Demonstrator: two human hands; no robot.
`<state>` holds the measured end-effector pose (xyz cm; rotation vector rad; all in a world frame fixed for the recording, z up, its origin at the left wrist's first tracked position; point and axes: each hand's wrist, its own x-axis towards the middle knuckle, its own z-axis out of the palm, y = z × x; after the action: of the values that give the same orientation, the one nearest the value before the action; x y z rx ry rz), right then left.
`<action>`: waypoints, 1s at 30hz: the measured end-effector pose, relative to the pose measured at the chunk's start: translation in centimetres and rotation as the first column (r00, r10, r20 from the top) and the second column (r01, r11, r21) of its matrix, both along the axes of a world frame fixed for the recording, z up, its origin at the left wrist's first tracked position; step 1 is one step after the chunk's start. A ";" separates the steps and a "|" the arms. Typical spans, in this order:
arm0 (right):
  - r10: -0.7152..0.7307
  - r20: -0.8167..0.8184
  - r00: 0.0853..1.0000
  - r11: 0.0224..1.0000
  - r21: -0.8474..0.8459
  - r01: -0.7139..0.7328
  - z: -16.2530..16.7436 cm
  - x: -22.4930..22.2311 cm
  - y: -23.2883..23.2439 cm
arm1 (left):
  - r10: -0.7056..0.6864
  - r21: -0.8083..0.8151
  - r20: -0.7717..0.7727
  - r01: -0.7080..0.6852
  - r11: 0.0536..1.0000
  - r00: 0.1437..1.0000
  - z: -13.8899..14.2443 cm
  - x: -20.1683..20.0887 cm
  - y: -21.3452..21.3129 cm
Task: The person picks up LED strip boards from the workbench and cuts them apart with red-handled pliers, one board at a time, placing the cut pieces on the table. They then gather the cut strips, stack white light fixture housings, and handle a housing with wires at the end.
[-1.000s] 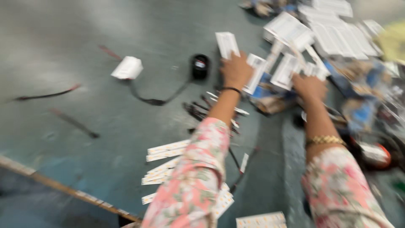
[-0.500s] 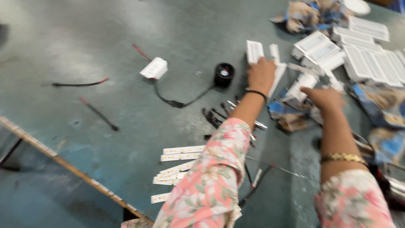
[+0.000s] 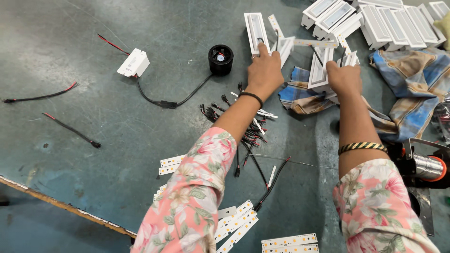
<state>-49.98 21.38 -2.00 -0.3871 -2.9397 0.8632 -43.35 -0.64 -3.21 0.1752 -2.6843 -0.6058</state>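
My left hand [image 3: 265, 70] reaches forward over the green table, its fingers resting on the near end of a long white light housing [image 3: 256, 32] that lies flat. My right hand [image 3: 344, 77] grips another white light housing [image 3: 319, 69], which has a thin strip and wires leaning against it. A checked blue cloth [image 3: 300, 96] lies under both hands. A bundle of short black and red wires [image 3: 243, 124] sits beneath my left forearm.
Several white housings [image 3: 375, 18] are stacked at the back right. A black round part [image 3: 221, 59] is cabled to a white driver box [image 3: 133, 63]. White LED strips [image 3: 236, 225] lie near the table edge [image 3: 65, 206]. An orange-tipped tool [image 3: 429, 166] sits right.
The view has steadied and shifted left. My left hand has come down on the flat white housing, and my right hand has taken hold of the housing beside the cloth.
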 end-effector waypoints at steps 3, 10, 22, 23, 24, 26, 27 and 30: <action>0.012 0.016 1.000 0.999 0.048 -0.012 -0.5 -0.2 0.0 | 0.039 -0.092 -0.029 -0.042 0.995 0.999 -0.9 -1.0 0.7; 0.109 -0.033 0.994 0.994 -0.002 -0.109 -1.9 -2.1 1.4 | 0.193 -0.375 -0.187 -0.251 0.892 0.963 -0.8 -3.1 -1.2; 0.088 -0.055 0.995 0.926 -0.365 -0.102 -2.9 -1.9 4.5 | 0.403 -0.642 0.126 -0.235 0.730 0.907 8.1 -7.1 -11.8; 0.101 -0.063 0.993 0.907 -0.404 -0.118 -2.9 -1.8 4.6 | 0.415 -0.646 0.102 -0.257 0.719 0.904 7.8 -7.2 -13.3; 0.115 -0.068 0.991 0.888 -0.440 -0.133 -2.9 -1.8 4.9 | 0.427 -0.647 0.082 -0.278 0.710 0.900 7.4 -7.3 -14.9; 0.114 -0.067 0.991 0.916 -0.379 -0.131 -3.3 -2.0 5.5 | 0.474 -0.632 0.055 -0.337 0.698 0.879 6.8 -7.9 -18.4; 0.114 -0.064 0.991 0.930 -0.345 -0.129 -3.6 -2.1 6.0 | 0.497 -0.622 0.046 -0.365 0.693 0.867 6.5 -8.0 -20.3; 0.165 -0.105 0.981 0.890 -0.412 -0.194 -4.9 -2.8 7.4 | 0.617 -0.622 -0.085 -0.526 0.580 0.782 6.1 -7.7 -26.6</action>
<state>-52.80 28.80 -6.90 -0.0951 -2.7399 1.5127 -51.01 -27.28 2.88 0.8888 -2.5553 0.5217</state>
